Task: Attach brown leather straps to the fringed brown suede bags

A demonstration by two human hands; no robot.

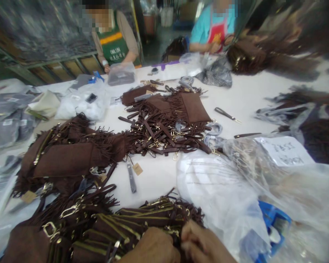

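My left hand and my right hand meet at the bottom edge, fingers curled and pinched together on the top of a pile of brown fringed bags with gold zippers. Only the backs of both hands show. What the fingertips pinch looks like a dark strap or fringe piece of the pile. A dark strap with a paper tag lies on the white table just beyond.
More brown fringed bags lie at left, a heap of brown straps with gold clasps in the middle. Clear plastic bags fill the right, with a blue item. Two people work at the far side.
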